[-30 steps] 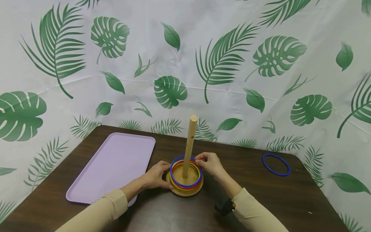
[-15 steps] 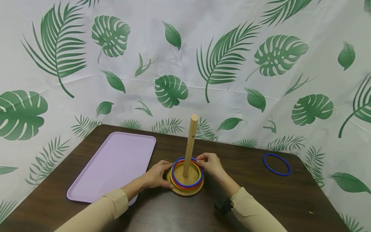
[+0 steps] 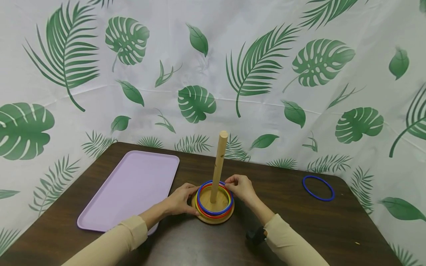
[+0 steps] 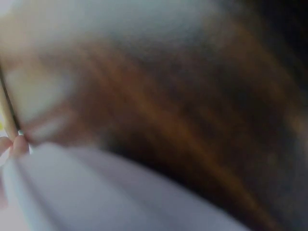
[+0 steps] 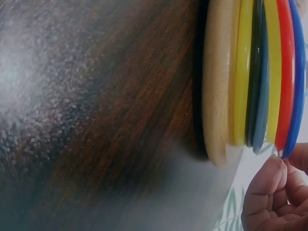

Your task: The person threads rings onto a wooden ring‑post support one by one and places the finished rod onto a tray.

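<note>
A wooden ring-toss stand, its upright peg point(image 3: 219, 162) rising from a round base point(image 5: 219, 86), carries a stack of thin rings. In the right wrist view the stack runs from a yellow ring point(image 5: 243, 72) through dark and grey-blue ones to another yellow, a red ring point(image 5: 286, 77) and a blue ring point(image 5: 298, 72) on top. My right hand point(image 3: 242, 187) pinches the top blue ring at its far right edge. My left hand point(image 3: 181, 200) grips the stand's left side, thumb in front and fingers behind. The left wrist view is mostly blurred.
A lilac tray point(image 3: 133, 188) lies on the dark wooden table point(image 3: 283, 229), left of the stand. Another blue ring point(image 3: 305, 187) lies flat near the right back edge. A leaf-patterned sheet point(image 3: 253, 122) hangs behind the table.
The top blue ring has come slightly down and right, sitting closer over the red one. Both hands have stayed nearly in place, and the head view has shifted a little.
</note>
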`<state>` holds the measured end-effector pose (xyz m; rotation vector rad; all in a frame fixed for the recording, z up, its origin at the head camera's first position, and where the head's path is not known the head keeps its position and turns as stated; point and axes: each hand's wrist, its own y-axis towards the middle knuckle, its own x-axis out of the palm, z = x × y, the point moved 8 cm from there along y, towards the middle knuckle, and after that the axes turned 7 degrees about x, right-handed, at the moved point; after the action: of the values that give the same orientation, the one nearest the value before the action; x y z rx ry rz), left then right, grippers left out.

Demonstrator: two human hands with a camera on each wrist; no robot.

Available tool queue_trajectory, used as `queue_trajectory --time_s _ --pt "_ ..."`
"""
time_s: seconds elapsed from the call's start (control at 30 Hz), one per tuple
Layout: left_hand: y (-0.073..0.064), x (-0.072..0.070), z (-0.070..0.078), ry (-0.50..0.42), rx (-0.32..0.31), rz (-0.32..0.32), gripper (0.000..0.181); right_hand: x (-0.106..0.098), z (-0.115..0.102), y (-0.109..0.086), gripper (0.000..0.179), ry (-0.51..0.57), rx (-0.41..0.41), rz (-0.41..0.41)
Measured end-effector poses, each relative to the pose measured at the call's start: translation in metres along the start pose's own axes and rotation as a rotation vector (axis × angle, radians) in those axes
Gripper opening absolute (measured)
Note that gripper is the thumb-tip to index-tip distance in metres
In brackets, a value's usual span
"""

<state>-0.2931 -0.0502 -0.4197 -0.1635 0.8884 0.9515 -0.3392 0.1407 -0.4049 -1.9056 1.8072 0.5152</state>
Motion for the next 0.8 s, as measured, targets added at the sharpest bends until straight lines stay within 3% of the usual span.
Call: queue_trajectory --time_s 0.8 --pt "0.0003 -0.0008 0.0 0.023 0.019 0.002 0.083 -0.0006 0.0084 0.0011 0.007 0.007 0.027 -0.019"
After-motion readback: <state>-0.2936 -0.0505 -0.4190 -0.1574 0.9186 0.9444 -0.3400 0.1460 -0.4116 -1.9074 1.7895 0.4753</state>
